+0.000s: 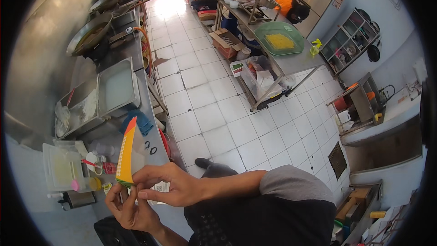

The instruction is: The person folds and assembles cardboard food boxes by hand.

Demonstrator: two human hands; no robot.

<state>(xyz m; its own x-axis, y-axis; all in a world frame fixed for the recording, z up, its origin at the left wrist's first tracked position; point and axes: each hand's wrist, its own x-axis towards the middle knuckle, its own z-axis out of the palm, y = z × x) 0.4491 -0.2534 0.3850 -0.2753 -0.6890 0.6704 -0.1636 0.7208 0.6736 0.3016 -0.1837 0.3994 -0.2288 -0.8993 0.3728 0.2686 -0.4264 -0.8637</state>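
A yellow paperboard food carton with an orange tip, a green lower end and a plain grey inner side stands tilted over the steel counter. My right hand pinches its lower edge between thumb and fingers. Just below, my left hand holds the green end with its fingertips, which touch those of the right. The fingers partly hide the carton's base. Behind the carton, a blue cloth lies on the counter beside a steel pan of cloudy liquid.
A pan with white powder, a lidded plastic tub and a squeeze bottle line the counter. Beyond sits an oily wok. Across the tiled floor, a steel table bears a green tray; a person in orange bends behind it.
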